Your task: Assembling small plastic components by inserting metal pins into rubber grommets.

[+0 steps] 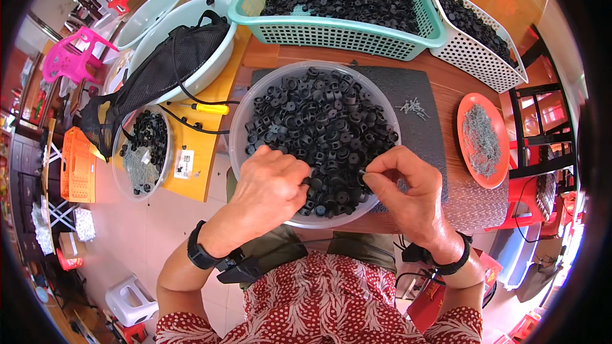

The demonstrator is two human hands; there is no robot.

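A clear round tub (237, 121) stands before me, heaped with small black plastic parts (312, 114). Over its near left edge my left hand (271, 181) is closed, fingers curled down by the parts; whatever they hold is hidden. My right hand (408, 181) is at the tub's right side, thumb and forefinger pinched together. A tiny greyish tip (361, 172) sticks out from that pinch, too small to name. Right of the tub, a little heap of thin metal pins (414, 108) lies on a dark grey mat (424, 153). More pins fill an orange-red plate (465, 165).
Behind the tub are a green basket (331, 32) and a white basket (475, 64) of black parts. To the left are a pale basin (223, 44) with a black mesh bag (172, 57), a yellow-handled screwdriver (211, 109) and a clear tray (167, 175) of pins and parts.
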